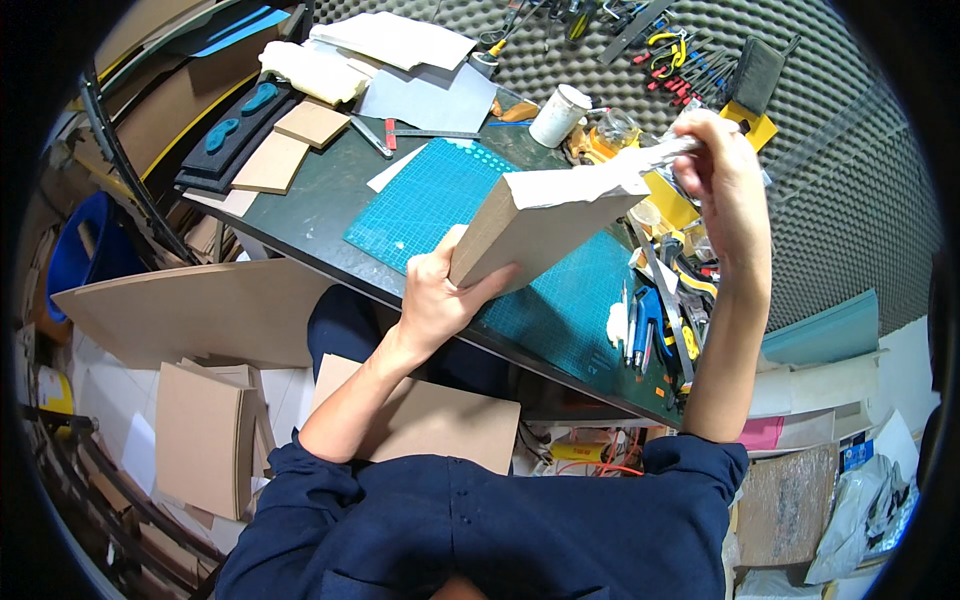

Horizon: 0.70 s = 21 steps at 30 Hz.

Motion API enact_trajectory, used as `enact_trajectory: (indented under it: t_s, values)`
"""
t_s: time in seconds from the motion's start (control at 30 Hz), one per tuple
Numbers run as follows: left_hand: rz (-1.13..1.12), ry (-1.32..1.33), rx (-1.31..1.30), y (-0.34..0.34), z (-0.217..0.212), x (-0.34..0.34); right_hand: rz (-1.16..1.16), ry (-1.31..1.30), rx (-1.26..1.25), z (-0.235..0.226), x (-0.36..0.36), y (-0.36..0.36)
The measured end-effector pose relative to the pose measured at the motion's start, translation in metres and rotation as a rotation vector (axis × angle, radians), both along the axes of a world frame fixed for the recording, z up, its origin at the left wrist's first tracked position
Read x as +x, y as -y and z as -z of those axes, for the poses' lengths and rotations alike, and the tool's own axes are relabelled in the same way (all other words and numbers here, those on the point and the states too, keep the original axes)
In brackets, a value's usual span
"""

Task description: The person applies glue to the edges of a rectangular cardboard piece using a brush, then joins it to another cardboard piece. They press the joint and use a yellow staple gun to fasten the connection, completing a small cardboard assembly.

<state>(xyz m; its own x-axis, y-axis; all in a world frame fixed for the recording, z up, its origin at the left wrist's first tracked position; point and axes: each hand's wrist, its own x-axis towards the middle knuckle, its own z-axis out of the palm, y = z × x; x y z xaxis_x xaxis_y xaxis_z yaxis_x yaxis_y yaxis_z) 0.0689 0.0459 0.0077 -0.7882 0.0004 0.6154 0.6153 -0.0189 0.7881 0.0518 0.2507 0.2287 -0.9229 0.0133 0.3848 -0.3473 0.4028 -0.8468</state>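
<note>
You hold a flat cardboard block (535,225) up above the teal cutting mat (440,195), tilted so one broad white-covered face turns toward you and its brown edge faces left. Its long axis runs from your left hand at the lower left up to your right hand at the upper right. Your left hand (440,295) is closed around the block's lower corner, thumb on the near face and fingers wrapped under the edge. Your right hand (725,165) is closed in a pinch on a strip of white paper (650,158) that comes off the block's upper right corner; the strip points up and to the right.

Just behind the block stands one white cylindrical cup (558,115), and beside it one clear glass jar (615,128); you cannot tell what either holds. To the right of the mat a cluster of hand tools (665,320) lies along the table's edge, blue and yellow handles among them, too crowded to count. A metal ruler (430,133) lies at the mat's far edge.

On the dark green table (300,215) at the far left lie two brown board squares (290,145), with a stack of dark foam sheets (235,135) beside them. White sheets of paper (395,40) lie at the back. More tools hang on the grey foam wall (850,170). Below the table, brown cardboard panels (200,310) lean and lie about your legs.
</note>
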Motion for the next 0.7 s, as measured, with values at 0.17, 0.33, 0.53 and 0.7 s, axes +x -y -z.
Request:
enact_trajectory:
  t_s: [0.17, 0.33, 0.53, 0.7]
  values:
    - [-0.005, -0.018, 0.001, 0.000, 0.002, -0.001, 0.090, -0.312, -0.255, 0.006, 0.025, 0.001]
    - [0.002, -0.024, 0.016, -0.001, 0.003, -0.002, 0.117, -0.797, 0.057, 0.070, 0.081, 0.016]
    - [-0.030, -0.035, 0.022, -0.002, -0.003, 0.000, 0.310, -0.796, -0.007, 0.090, 0.069, -0.001]
    - [-0.052, -0.023, 0.018, -0.003, -0.001, 0.001, 0.261, -0.693, -0.093, 0.106, 0.018, -0.012]
